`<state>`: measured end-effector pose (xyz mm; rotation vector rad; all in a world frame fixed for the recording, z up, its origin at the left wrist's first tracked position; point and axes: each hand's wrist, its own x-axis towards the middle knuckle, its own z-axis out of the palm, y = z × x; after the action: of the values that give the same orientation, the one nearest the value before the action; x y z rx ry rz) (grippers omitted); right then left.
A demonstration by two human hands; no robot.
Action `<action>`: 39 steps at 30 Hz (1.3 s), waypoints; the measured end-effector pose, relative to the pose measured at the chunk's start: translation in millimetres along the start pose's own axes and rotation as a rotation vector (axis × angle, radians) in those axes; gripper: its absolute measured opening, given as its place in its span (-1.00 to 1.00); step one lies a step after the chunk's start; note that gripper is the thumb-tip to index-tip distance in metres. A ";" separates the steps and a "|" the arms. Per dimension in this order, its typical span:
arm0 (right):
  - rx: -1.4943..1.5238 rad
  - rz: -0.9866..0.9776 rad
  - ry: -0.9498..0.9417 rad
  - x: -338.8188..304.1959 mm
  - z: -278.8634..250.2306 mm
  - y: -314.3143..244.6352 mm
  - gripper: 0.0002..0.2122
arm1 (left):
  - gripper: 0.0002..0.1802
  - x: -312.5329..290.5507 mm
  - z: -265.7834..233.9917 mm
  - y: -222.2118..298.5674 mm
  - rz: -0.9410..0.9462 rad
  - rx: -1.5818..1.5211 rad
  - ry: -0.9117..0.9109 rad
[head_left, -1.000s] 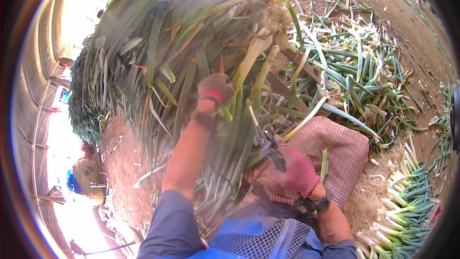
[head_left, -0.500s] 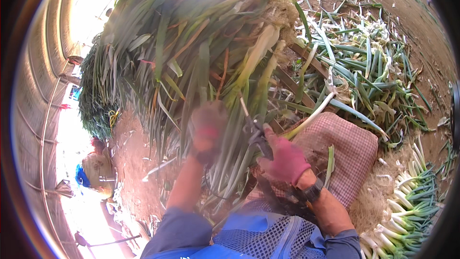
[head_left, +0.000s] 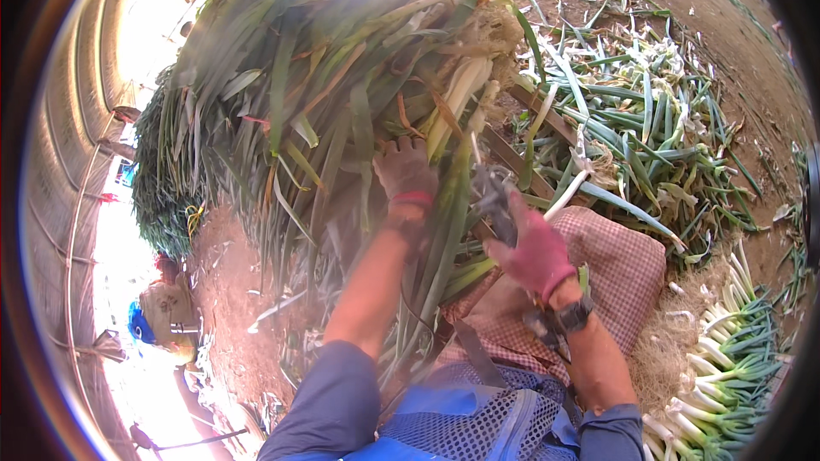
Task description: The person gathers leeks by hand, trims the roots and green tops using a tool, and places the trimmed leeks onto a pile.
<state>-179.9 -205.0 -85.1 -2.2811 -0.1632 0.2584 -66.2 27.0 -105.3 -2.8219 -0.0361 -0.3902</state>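
My left hand (head_left: 405, 172), in a dirty glove with a red cuff, presses into the near side of a large heap of long green onions (head_left: 290, 77). Its fingers curl over the green leaves, their tips partly hidden. Just right of it, a thick pale onion stem (head_left: 461, 90) sticks out towards the root end. My right hand (head_left: 536, 252), in a pink glove, grips a black air blow gun (head_left: 495, 201). The gun's thin metal nozzle points up and away, close to the onion stems. A dark watch-like band circles my right wrist.
A red-checked cloth (head_left: 611, 265) covers something by my right forearm. Beyond it lies a pile of stripped leaves (head_left: 649, 128). Trimmed green onions (head_left: 717, 376) stand in a row at the lower right. Another person (head_left: 166, 307) is at the far left.
My left hand has moved up and right, deeper among the leaves. My right hand has shifted slightly right and up with the air blow gun.
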 end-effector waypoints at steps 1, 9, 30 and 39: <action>0.051 -0.032 -0.015 -12.7 5.5 -0.3 -0.17 | -0.52 4.1 3.9 -4.4 0.002 0.007 0.003; 0.121 -0.138 0.032 -76.5 14.2 18.0 -0.16 | -0.58 13.9 -45.0 -5.2 0.045 0.003 -0.237; -0.014 -0.288 -0.132 29.3 -59.1 -3.3 -0.26 | -0.71 -18.6 -150.5 -77.1 0.289 -0.537 0.182; 0.039 0.001 0.356 36.0 -234.6 42.9 -0.40 | -0.55 25.0 -139.5 27.2 0.333 -0.611 -0.023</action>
<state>-87.6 -396.1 29.5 -2.2471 0.0281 -0.1447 -76.9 -39.8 22.1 -3.3335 0.6441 -0.3311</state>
